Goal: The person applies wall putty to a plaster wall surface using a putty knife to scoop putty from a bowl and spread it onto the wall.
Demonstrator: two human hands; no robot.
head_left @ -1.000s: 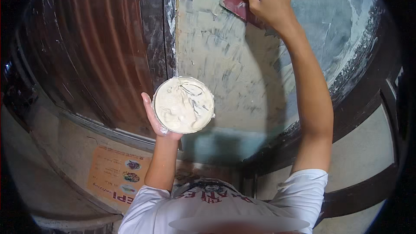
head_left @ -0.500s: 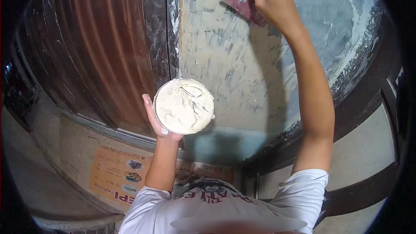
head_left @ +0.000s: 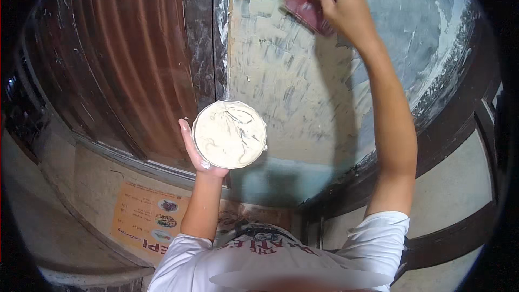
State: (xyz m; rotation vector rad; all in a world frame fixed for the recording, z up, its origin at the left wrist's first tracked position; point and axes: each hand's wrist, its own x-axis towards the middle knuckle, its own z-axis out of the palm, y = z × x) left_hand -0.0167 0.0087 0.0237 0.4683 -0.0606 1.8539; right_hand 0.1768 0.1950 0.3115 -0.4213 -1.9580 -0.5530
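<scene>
Cream-coloured paste fills a round tub (head_left: 230, 132) that my left hand (head_left: 195, 151) holds from underneath, fingertips up along its left side and white smears on the skin. Up at the top, my right hand (head_left: 340, 5) grips a flat maroon spreader (head_left: 303, 2) against a grey-blue panel (head_left: 411, 16). The panel is streaked with beige and white filler, thicker in its middle and left. The spreader is slightly blurred, and some of my right fingers are behind it or turned away. My right arm casts a shadow down the panel.
A reddish-brown corrugated surface (head_left: 124, 48) fills the left, beside a dark weathered post (head_left: 200, 21). Dark framed pale panels (head_left: 443, 184) curve along the right. An orange printed sheet (head_left: 138, 216) lies at lower left, near my white shirt (head_left: 259, 265).
My right hand and the spreader have moved slightly right and down in the picture. The panel has also shifted a little rightward in view, and the tub sits slightly lower.
</scene>
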